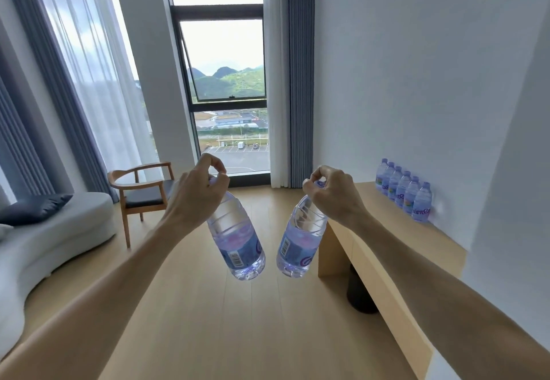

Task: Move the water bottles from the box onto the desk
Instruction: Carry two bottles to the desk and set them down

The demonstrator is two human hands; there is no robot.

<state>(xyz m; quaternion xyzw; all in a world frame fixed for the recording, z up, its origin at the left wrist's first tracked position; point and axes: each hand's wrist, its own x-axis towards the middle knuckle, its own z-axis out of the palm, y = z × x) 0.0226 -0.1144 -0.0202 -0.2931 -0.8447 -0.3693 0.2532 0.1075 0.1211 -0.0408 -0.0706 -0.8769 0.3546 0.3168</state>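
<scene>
From the head camera, the person is mid-carry: each hand dangles 1 water bottle by its neck over the wooden floor (226, 305), on the way to the desk (395, 248) along the right wall. The left hand (198, 189) has its fingers curled round the cap end of the left bottle (238, 239), which hangs tilted with its base swung toward the middle. The right hand (333, 189) pinches the cap end of the right bottle (300, 239) in the same way, its base leaning inward so the 2 bases sit near each other without touching. On the desk, 6 bottles (403, 190) already stand upright in a row against the wall, touching or nearly touching one another, well apart from the 2 in the air. The box is not in view, so what remains in it cannot be told. The step in hand looks like transport, with placing to follow: I judge that the next move calls for swinging both bottles right, bringing them upright over the bare desk top on the near side of the row, and setting their bases flat before letting go. A chair (143, 189) and a sofa (53, 239) stand at the left, by the window (223, 82).
</scene>
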